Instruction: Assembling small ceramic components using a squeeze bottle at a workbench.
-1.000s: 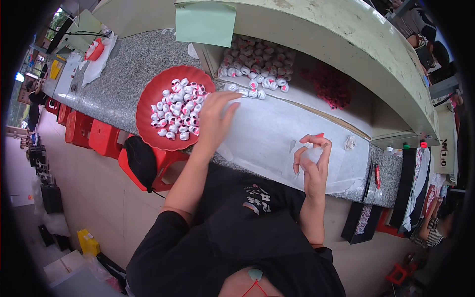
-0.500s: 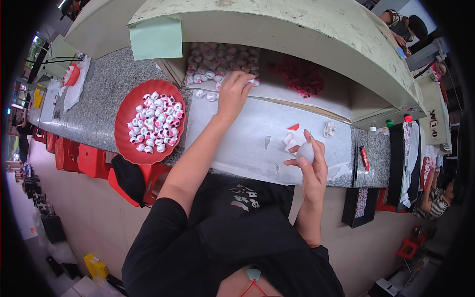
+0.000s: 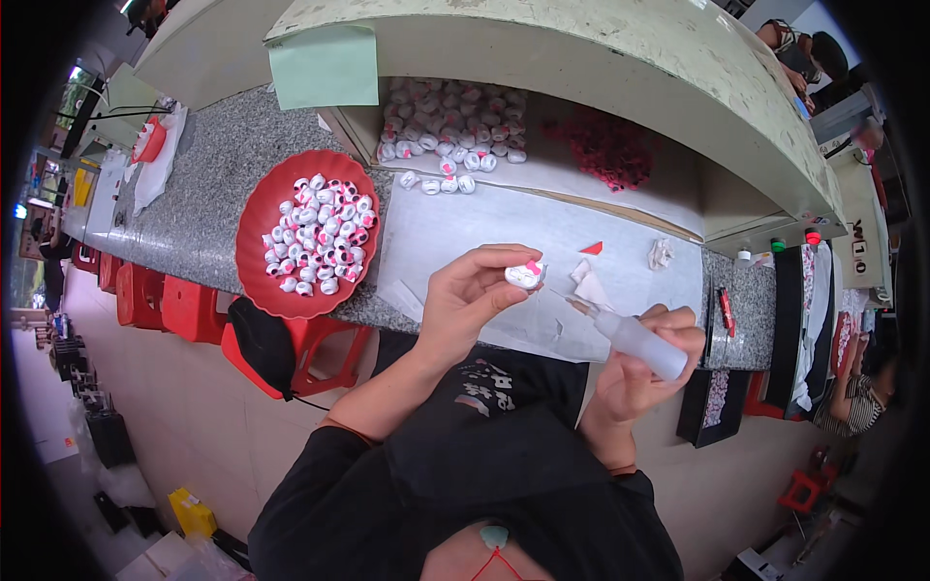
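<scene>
My left hand holds a small white bead with a pink mark between thumb and fingertips, above the white sheet on the bench. My right hand grips a small translucent squeeze bottle whose thin nozzle points left toward the bead, a short way off it. A round red plate with several white and pink beads sits to the left of my left hand. More such beads lie in a heap under the shelf at the back.
A pile of small red pieces lies under the shelf to the right. A red triangle scrap and white paper bits lie on the sheet. Red stools stand below the granite counter. Another person sits at the far right.
My left hand drew back from the bead heap under the shelf with one bead and now holds it near my body. My right hand now aims the squeeze bottle's nozzle at it.
</scene>
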Available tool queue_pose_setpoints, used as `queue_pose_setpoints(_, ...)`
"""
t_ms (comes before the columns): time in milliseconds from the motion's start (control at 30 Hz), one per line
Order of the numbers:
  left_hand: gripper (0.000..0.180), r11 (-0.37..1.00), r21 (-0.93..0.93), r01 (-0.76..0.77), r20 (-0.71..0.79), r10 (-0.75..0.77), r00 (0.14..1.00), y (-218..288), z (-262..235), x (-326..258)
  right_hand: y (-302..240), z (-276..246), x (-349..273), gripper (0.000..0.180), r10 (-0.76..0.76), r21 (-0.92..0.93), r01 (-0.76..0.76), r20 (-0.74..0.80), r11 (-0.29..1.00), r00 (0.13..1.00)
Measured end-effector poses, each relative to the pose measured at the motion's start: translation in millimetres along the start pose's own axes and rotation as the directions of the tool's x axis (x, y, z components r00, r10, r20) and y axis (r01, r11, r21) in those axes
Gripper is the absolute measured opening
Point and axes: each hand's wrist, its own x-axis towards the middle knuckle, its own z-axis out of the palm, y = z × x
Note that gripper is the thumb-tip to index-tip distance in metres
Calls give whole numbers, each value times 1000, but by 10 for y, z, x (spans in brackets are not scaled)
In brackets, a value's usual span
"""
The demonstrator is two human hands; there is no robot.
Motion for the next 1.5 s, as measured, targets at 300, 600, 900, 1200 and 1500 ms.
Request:
queue_pose_setpoints(300,35,1000,-4,27,39,-27,999,83,68,-94,-109,47,-115,46,-181,-165,223,235,961,955)
queue_pose_setpoints(600,35,999,-27,34,44,-33,999,83,85,-111,-131,40,-95,44,-215,-170,267,271,949,938)
queue_pose_setpoints(900,35,996,-49,71,61,-68,996,90,72,-124,-114,51,-116,41,-240,-155,277,223,948,945)
queue_pose_setpoints(1200,34,997,-31,65,60,-63,996,93,82,-131,-122,67,-103,40,-232,-165,272,226,948,946)
queue_pose_setpoints(1500,35,998,-29,48,36,-47,998,83,56,-127,-125,49,-131,40,-212,-213,256,207,943,955)
